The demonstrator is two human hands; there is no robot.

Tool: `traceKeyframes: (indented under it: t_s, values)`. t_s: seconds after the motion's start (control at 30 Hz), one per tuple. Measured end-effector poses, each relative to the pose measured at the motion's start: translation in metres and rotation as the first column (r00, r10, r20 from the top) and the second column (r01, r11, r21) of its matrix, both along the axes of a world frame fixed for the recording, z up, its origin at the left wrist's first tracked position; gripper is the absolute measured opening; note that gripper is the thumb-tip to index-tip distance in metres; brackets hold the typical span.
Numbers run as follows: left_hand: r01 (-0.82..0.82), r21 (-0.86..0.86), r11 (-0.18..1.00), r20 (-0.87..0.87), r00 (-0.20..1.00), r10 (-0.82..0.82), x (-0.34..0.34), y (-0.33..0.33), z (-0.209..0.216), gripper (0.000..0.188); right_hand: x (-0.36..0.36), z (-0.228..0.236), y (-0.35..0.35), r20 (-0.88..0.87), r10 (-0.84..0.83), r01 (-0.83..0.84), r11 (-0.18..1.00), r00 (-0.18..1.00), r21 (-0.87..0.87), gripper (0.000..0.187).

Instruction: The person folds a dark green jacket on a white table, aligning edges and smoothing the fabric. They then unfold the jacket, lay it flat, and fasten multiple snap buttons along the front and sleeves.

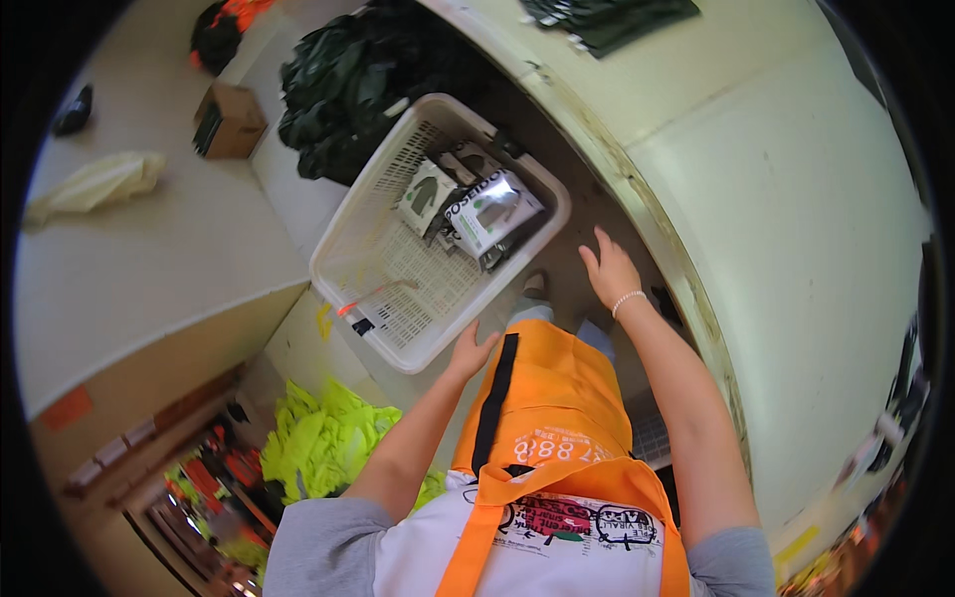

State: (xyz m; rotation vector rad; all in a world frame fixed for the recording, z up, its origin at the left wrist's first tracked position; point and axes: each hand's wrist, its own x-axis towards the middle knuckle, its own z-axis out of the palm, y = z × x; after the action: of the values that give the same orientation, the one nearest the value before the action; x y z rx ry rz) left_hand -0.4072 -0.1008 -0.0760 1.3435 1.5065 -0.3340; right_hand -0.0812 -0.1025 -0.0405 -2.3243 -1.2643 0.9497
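Observation:
A white plastic basket [333, 269] with slotted walls stands in front of me, tilted across the view. Toward its far right end lie several flat plastic packages; the top one [492, 211] is white with a dark garment picture, and another white package [428, 197] lies to its left. My left hand [472, 351] is by the basket's near corner, thumb apart from the fingers; whether it touches the rim I cannot tell. To the right of the basket my right hand [610, 271] hangs above the floor, fingers spread and nothing in it. A beaded bracelet circles that wrist.
A pale worktable [776, 219] curves along the right, dark folded garments [617, 22] at its far end. Beyond the basket is a heap of dark green fabric [348, 80]. Bright yellow garments [323, 438] are piled at left. A cardboard box [231, 121] sits on the left surface.

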Motion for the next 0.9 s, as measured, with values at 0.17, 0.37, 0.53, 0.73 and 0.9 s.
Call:
traceKeyframes:
  t_s: [0.17, 0.37, 0.53, 0.73, 0.9]
  values:
    - [0.275, -0.068, 0.959, 0.019, 0.962, -0.274, 0.006, 0.011, -0.039, 0.062, -0.031, -0.027, -0.163, -0.125, -0.228, 0.181, 0.934, 0.966, -0.307, 0.044]
    - [0.352, 0.628, 0.694, 0.284, 0.727, -0.626, 0.175, -0.009, 0.044, 0.021, -0.106, -0.048, -0.393, -0.121, -0.798, 0.698, 0.580, 0.591, -0.420, 0.036]
    - [0.335, 0.900, 0.279, 0.302, -0.018, -0.953, 0.312, -0.202, 0.117, 0.038, -0.152, -0.054, -0.575, -0.103, -0.987, 0.939, 0.148, 0.122, -0.310, 0.028]
    - [0.250, 0.968, -0.007, 0.043, -0.194, -0.980, 0.428, -0.456, 0.110, 0.061, -0.214, -0.163, -0.803, 0.078, -0.987, 0.954, -0.155, -0.140, -0.255, 0.030]
    - [0.232, 0.786, -0.573, -0.582, -0.035, -0.813, 0.444, -0.570, 0.056, 0.070, -0.230, -0.285, -0.926, 0.069, -0.894, 0.860, -0.445, -0.443, -0.248, 0.028]
